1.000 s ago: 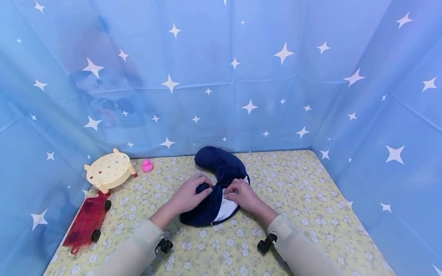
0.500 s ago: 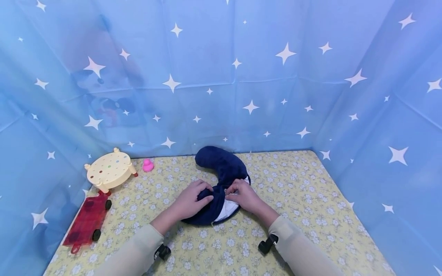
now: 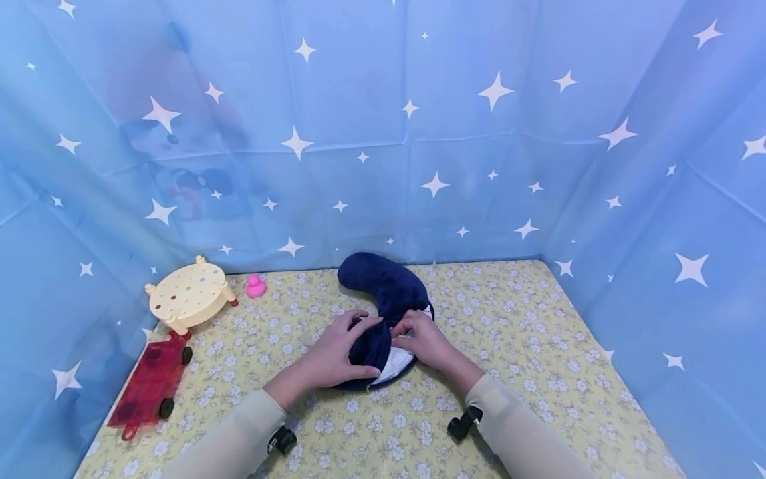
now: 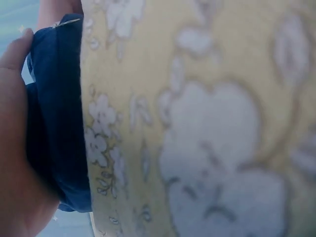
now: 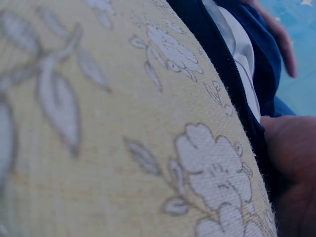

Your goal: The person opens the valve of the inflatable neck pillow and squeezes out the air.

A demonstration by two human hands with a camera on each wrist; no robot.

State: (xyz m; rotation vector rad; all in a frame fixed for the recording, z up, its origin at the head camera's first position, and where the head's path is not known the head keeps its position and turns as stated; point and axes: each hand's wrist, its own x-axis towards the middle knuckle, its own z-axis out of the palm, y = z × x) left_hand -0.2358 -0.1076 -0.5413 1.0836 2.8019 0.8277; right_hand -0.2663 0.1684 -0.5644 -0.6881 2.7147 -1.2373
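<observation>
A navy plush neck pillow point(image 3: 385, 283) lies curved on the table, its unzipped cover showing the white inner point(image 3: 396, 364). My left hand point(image 3: 332, 349) holds the bunched near end of the cover, thumb on the near side and fingers on the far side. At the opening, my right hand point(image 3: 421, 339) pinches the edge by the white inner; its fingertips are partly hidden. In the left wrist view, the zipper pull point(image 4: 66, 22) hangs at the top of the navy cloth point(image 4: 59, 108). Zipper teeth run along the cover's edge point(image 5: 224, 49) in the right wrist view.
A cream round toy table point(image 3: 188, 296) lies with its legs outward at the back left. In front of it is a red translucent toy cart point(image 3: 149, 382) with black wheels. A pink rubber duck point(image 3: 255, 287) stands nearby. Blue star-printed curtains point(image 3: 383, 133) enclose the flowered tabletop point(image 3: 509, 346).
My left hand has shifted slightly right and spread its thumb and fingers wider over the cover, pushing it toward the opening. The right hand stays at nearly the same spot.
</observation>
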